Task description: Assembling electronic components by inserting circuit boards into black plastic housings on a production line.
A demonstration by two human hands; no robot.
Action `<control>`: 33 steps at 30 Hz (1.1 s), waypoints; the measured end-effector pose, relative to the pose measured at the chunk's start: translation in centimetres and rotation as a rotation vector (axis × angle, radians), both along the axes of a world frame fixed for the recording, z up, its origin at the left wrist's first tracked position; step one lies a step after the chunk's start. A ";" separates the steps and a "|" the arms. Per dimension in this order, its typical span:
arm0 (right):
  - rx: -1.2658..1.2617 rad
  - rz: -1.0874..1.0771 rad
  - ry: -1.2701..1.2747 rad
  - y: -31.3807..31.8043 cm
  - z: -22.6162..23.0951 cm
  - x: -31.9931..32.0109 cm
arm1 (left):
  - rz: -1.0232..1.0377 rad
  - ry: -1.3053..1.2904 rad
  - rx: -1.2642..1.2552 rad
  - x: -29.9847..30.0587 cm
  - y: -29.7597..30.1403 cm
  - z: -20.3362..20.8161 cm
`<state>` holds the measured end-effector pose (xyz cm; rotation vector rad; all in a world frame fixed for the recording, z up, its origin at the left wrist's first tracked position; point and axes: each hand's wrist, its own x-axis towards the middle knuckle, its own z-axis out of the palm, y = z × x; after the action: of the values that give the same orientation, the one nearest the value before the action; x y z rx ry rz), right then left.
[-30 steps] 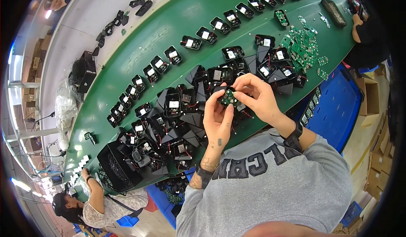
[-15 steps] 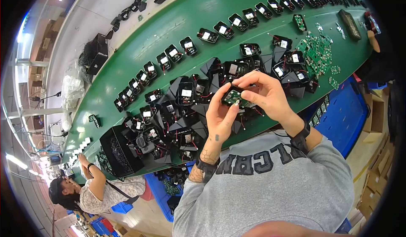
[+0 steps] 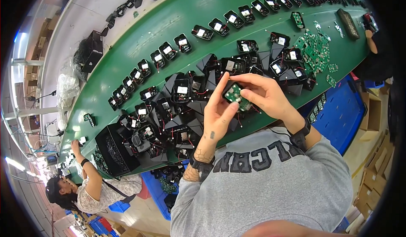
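A small green circuit board (image 3: 233, 94), set in what looks like a black casing, is held between my two hands above the table's near side. My left hand (image 3: 218, 116) supports its left side, with the fingers stretched upward and the thumb at the lower edge. From the right, my right hand (image 3: 266, 95) grips it, the thumb lying across the board's edge and the fingers curled behind. The casing's underside is hidden by my fingers. Just beyond and to the left lies a pile of black plastic housings (image 3: 181, 91) with red wires and white-labelled parts inside.
Open black housings (image 3: 203, 32) line the green table (image 3: 135, 55) in a long curved row. Loose green circuit boards (image 3: 315, 53) lie heaped at right. A black box (image 3: 116, 150) stands at left, near a seated co-worker (image 3: 91, 190). Blue bins (image 3: 334, 114) sit below the table edge.
The circuit board has turned so more of its face shows. My left fingers have straightened upward. At left, the co-worker's arm has reached farther over the table. The whole view has shifted slightly.
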<state>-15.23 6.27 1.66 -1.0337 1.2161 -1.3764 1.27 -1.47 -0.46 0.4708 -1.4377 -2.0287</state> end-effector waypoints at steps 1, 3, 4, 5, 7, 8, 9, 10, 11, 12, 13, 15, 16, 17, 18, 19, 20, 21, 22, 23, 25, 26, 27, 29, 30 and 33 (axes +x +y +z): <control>0.003 0.003 0.000 0.0 -0.3 0.1 | -0.005 -0.027 0.056 0.1 0.0 0.0; -0.046 -0.028 0.052 0.2 -0.8 0.2 | 0.008 -0.026 0.017 0.0 0.4 0.1; -0.044 -0.025 0.053 0.3 -0.8 0.1 | 0.011 -0.057 -0.004 -0.1 0.4 0.0; -0.029 0.009 0.020 0.4 -0.7 -0.1 | 0.014 -0.088 -0.025 -0.1 0.5 -0.1; -0.011 0.045 -0.014 0.5 -0.5 -0.5 | 0.010 -0.079 -0.030 -0.2 0.5 -0.5; 0.014 0.052 -0.016 0.4 -0.4 -0.7 | 0.005 -0.070 -0.037 -0.3 0.4 -0.7; 0.039 0.061 -0.016 0.3 -0.3 -1.0 | 0.011 -0.070 -0.033 -0.5 0.3 -0.6; 0.061 0.074 -0.032 0.1 -0.4 -0.7 | -0.005 -0.080 0.007 -0.3 0.3 -0.2; 0.064 0.104 -0.034 -0.1 -0.3 -0.7 | -0.017 -0.089 0.048 -0.1 0.2 0.0; 0.111 0.101 -0.045 -0.2 -0.1 -0.8 | -0.025 -0.046 0.058 -0.3 0.2 -0.2; 0.160 0.131 -0.055 -0.4 0.0 -0.3 | -0.085 -0.051 0.115 0.5 -0.1 -0.1; 0.098 0.119 0.012 -0.4 -0.9 0.1 | -0.020 -0.084 -0.047 1.2 0.1 0.8; 0.081 0.065 0.111 -0.2 -1.5 0.2 | -0.025 -0.104 -0.209 1.4 0.1 0.0; 0.077 0.024 0.110 0.2 -1.9 -0.6 | -0.073 -0.058 -0.189 1.2 -0.1 1.1; 0.067 -0.030 0.186 0.3 -2.5 -0.8 | -0.039 -0.168 -0.378 1.0 -0.1 1.5; 0.040 -0.063 0.185 0.5 -3.5 -1.2 | 0.031 -0.137 -0.512 0.7 0.3 0.6; 0.020 -0.002 0.180 0.4 -4.5 -1.7 | 0.033 -0.143 -0.512 1.2 0.6 0.4; 0.016 0.031 0.177 0.1 -5.1 -1.8 | 0.063 -0.131 -0.515 1.8 0.9 0.2; -0.007 0.053 0.199 -0.2 -4.8 -0.9 | 0.069 -0.162 -0.470 2.7 1.2 0.6; -0.027 0.038 0.225 -0.3 -4.5 -0.1 | 0.040 -0.176 -0.426 3.2 1.3 0.8; -0.042 0.069 0.222 -1.1 -5.0 0.4 | 0.123 -0.176 -0.463 3.8 1.3 0.1; -0.059 0.059 0.231 -1.4 -4.8 1.1 | 0.209 -0.159 -0.526 3.8 1.4 -0.6; -0.076 0.045 0.240 -1.6 -4.7 1.8 | 0.291 -0.143 -0.589 4.0 1.4 -1.0; -0.098 0.044 0.273 -1.8 -5.1 2.2 | 0.303 -0.162 -0.582 4.4 1.5 -1.0; -0.130 0.030 0.281 -1.9 -5.0 2.8 | 0.322 -0.151 -0.571 4.8 1.4 -1.3; -0.226 -0.096 0.286 -2.2 -3.1 5.5 | 0.327 0.006 -0.351 5.9 1.5 -0.6</control>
<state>-9.76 4.06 -1.42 -1.3828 1.3521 -1.5027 7.20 0.00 -1.09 0.5086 -1.5574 -1.4855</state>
